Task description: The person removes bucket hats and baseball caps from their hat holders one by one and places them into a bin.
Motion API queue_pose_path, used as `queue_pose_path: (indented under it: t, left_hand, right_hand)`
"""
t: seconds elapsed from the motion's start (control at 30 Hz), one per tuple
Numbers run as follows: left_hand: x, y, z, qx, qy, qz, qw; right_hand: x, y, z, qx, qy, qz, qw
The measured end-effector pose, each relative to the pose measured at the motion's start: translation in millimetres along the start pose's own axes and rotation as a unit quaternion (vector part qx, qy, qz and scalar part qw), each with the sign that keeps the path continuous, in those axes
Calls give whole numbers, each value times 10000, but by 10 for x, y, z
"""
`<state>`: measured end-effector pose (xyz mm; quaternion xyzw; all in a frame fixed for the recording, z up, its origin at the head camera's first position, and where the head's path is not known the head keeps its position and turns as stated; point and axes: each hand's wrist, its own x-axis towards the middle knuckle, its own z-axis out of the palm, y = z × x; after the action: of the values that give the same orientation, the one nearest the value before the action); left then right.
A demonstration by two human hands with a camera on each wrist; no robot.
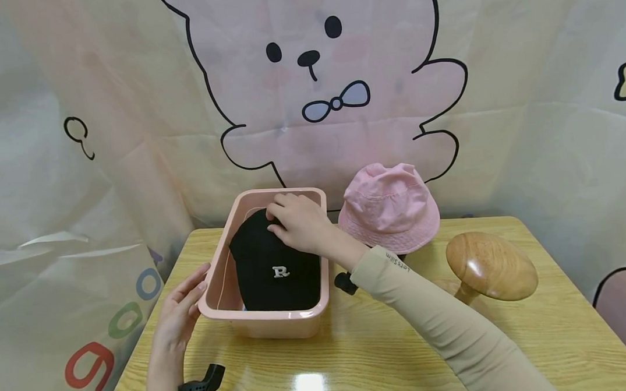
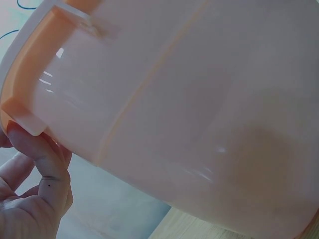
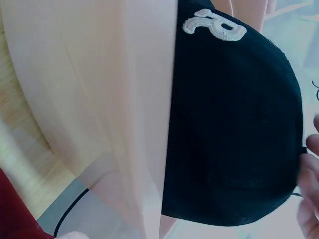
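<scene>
A black baseball cap [image 1: 273,250] with a white letter R on its front sits inside a pink plastic bin [image 1: 266,316]. At the cap's far end my right hand [image 1: 300,219] pinches its edge with curled fingers. The right wrist view has the cap [image 3: 234,124] rising above the bin's wall [image 3: 114,99], fingertips [image 3: 309,172] at its edge. Along the bin's left rim, my left hand [image 1: 178,309] holds on with thumb and fingers. From the left wrist, bent fingers [image 2: 50,174] meet the rim beside the bin's side wall [image 2: 199,109].
Right of the bin, a pink bucket hat [image 1: 389,207] rests on a stand mostly hidden beneath it. A wooden stand with a rounded top [image 1: 491,266] is farther right, partly behind my right forearm. A printed curtain [image 1: 311,149] hangs behind the wooden table [image 1: 383,356].
</scene>
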<state>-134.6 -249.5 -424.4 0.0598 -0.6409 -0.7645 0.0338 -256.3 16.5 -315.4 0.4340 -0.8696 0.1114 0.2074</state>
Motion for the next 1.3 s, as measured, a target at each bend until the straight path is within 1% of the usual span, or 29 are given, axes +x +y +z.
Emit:
queue_pose_path:
  t: [0.1,0.3,0.4,0.57,0.67,0.8,1.0,1.1,1.2,1.3]
  left_hand:
    - [-3,3,-1,-28,-8,27,10000]
    - [-7,11,1,-54,-4,49,10000]
    - [-9,17,8,-42,15,36,10000]
    - [-15,20,16,-60,13,35,10000]
    - [-15,21,18,-68,-7,52,10000]
    - [-14,21,18,-69,-20,61,10000]
    - [-5,11,10,-107,-73,128,9998]
    - [-1,3,5,-145,-116,181,9997]
    - [-2,-3,0,-133,-120,183,9997]
    - [-6,-7,-3,-99,-87,154,9998]
  right_hand:
    - [-16,-20,7,-80,-433,76,9990]
    - [-18,-42,26,-79,-1090,273,9936]
    - [-28,-47,61,-91,-1477,299,9885]
    - [-52,-47,144,-205,-2124,222,9767]
    - [-65,-43,190,-271,-2319,212,9721]
    - [-68,-36,246,-291,-2466,277,9683]
    - [-54,-42,303,-265,-2871,379,9568]
    - [-46,-31,341,-222,-3008,443,9524]
    - [-39,1,394,-96,-3121,592,9481]
    - [-47,46,464,25,-3322,778,9400]
